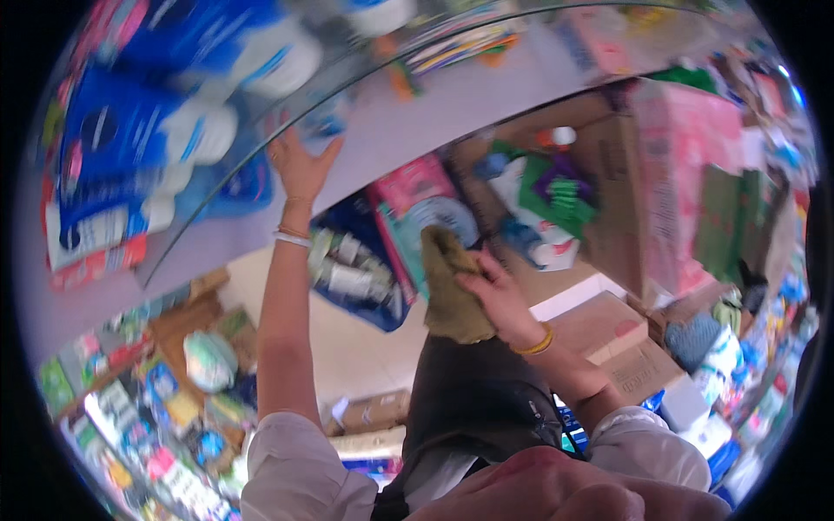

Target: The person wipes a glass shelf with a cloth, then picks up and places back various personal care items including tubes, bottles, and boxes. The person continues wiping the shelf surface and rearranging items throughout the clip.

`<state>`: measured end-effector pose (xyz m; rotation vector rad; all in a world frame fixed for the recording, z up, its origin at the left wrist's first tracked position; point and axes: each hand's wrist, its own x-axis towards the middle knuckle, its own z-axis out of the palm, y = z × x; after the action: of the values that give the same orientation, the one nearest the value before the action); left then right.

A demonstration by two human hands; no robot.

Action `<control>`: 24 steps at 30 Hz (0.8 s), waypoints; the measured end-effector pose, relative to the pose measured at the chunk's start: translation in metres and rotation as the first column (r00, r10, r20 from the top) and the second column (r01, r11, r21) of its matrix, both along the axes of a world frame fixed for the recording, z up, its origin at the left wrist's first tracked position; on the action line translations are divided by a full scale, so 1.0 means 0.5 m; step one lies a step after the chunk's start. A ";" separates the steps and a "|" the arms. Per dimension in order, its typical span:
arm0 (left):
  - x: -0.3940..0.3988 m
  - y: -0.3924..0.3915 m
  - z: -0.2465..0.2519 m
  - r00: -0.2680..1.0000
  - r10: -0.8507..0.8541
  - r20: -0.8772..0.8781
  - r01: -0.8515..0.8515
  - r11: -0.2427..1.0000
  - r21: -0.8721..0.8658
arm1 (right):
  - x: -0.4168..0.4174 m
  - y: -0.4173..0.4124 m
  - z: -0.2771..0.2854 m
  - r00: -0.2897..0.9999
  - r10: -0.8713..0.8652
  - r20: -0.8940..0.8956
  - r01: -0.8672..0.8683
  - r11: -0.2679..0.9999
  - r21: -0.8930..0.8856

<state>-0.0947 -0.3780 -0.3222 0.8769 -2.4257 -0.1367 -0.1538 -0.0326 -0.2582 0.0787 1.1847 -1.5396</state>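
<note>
My left hand [301,156] reaches forward with its fingers spread, at the edge of a glass shelf [260,144] over a pale lower surface. Nothing shows in its grasp; some fingertips lie behind or against the glass and are blurred. Just left of it stand blue and white packages [124,150]. My right hand [502,296] grips an olive-green cloth [453,286], which hangs in front of my dark trousers. Beyond the cloth are a round pale blue item and a pink package [417,182].
A dark blue bag [391,316] of packaged items is on the floor between my arms. An open cardboard box [606,176] holds green and white packages. A pink box [671,189] and a flattened carton [596,319] are at right. Crowded merchandise [176,404] fills the lower left.
</note>
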 end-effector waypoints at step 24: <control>0.071 0.233 0.154 0.986 0.001 0.167 -0.075 0.896 0.437 | 0.025 0.083 0.097 0.993 -0.104 0.057 0.096 0.987 0.127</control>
<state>-0.0595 -0.2617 -0.2454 1.1717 -2.5713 -0.6483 -0.1412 0.0088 -0.2096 0.2710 1.2410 -1.5385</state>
